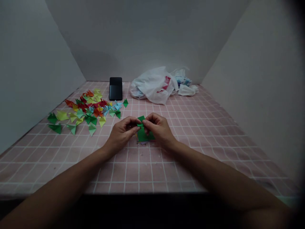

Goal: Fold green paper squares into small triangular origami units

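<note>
Between my two hands is a small folded piece of green paper (141, 119), held at the middle of the table's near half. My left hand (124, 129) pinches its left side between thumb and fingers. From the other side my right hand (157, 127) grips it, also thumb against fingers. Just below lies a stack of square coloured paper (144, 136) with a green sheet on top; my right hand covers part of it. Many folded paper pieces (90, 118) in red, orange, yellow, green and blue are spread over the table to the left.
A black phone (115, 89) lies at the back, behind the folded pieces. White plastic bags (154, 85) with red print sit crumpled near the back wall. A pink checked cloth (205, 127) covers the table, with pale walls on three sides.
</note>
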The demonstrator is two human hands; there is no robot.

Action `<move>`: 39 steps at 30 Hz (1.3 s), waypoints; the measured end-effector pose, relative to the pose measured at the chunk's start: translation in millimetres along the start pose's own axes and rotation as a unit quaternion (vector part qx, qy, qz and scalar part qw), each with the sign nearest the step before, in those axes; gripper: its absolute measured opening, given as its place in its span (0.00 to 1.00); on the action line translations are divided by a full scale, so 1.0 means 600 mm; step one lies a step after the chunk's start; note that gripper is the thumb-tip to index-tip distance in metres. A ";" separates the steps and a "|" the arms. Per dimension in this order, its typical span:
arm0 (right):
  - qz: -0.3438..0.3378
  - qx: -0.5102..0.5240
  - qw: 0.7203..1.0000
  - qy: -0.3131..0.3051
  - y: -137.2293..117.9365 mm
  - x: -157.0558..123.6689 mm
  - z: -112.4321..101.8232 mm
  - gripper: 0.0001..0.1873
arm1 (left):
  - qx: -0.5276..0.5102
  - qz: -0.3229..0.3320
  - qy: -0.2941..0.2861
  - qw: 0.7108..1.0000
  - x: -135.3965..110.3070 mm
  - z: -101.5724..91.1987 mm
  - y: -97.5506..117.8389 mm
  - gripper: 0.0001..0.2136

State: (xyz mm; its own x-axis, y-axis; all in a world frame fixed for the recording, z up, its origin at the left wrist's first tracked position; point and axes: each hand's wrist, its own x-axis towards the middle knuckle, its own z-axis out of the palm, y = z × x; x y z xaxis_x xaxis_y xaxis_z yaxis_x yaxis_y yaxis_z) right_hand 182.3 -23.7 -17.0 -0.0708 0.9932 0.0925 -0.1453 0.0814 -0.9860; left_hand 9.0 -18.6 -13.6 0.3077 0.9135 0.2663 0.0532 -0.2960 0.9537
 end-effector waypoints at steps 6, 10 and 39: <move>-0.004 0.041 0.999 -0.022 0.000 -0.002 0.002 0.15 | 0.048 -0.003 0.054 0.997 -0.002 0.002 0.014 0.04; -0.008 0.041 0.999 -0.028 -0.001 -0.003 0.003 0.15 | 0.024 -0.016 0.063 0.998 -0.003 0.002 0.014 0.05; 0.014 0.067 0.995 -0.078 0.001 -0.004 0.003 0.15 | -0.024 -0.079 0.117 0.990 -0.008 0.011 0.017 0.08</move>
State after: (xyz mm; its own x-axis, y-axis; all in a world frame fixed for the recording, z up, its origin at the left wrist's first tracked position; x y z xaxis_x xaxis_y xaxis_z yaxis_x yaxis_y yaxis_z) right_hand 180.5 -25.9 -17.7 -0.2283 0.9689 0.0954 -0.2706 0.0310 -0.9622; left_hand 14.3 -27.6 -6.2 0.0699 0.9886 0.1332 0.0357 -0.1360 0.9901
